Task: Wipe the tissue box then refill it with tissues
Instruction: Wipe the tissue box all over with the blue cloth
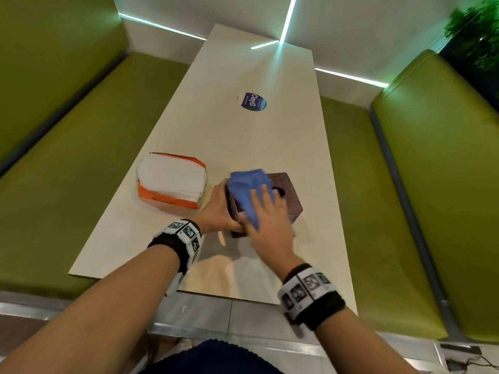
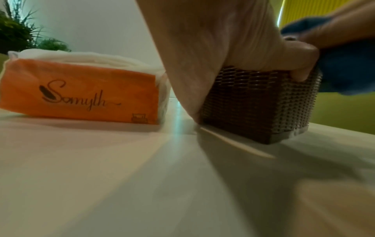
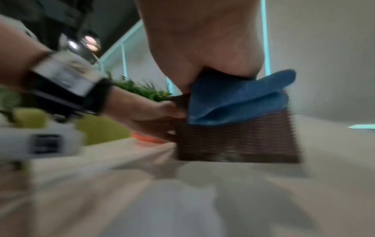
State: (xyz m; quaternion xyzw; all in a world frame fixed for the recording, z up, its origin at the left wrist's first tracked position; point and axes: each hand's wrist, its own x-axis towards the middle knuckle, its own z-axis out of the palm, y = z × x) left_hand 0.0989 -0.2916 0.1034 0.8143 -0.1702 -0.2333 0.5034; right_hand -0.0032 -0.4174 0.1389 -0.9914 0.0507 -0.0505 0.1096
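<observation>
Worktop (image 1: 259,63) long and pale, running away from me between two green benches (image 1: 67,136); round sticker (image 1: 252,102) mid-length, well apart from everything else. Tissue pack (image 1: 171,180), orange wrap with white tissues bulging out the open top, sits toward the left edge, long axis roughly across the worktop, just beside my left hand and not touching the box as far as I can tell.

Tissue box (image 1: 286,197), brown woven, stands near the middle of the near half, slot in the top face partly showing. My left hand (image 1: 218,209) grips its left side, thumb curled over the top rim and palm against the wall, bracing it. My right hand (image 1: 270,225) lies on top with fingers spread fairly flat, pressing the blue cloth (image 1: 247,187) onto the top face; cloth drapes over the near-left part of the top and down the near wall. Right wrist view blurred.

Judging: wiping is in hand, refill not begun. Box directly under the right grip, so more strokes need no reach. Far-right part of the top and right wall look uncovered by cloth. For refilling, left hand is nearer the pack. Nothing between them.
</observation>
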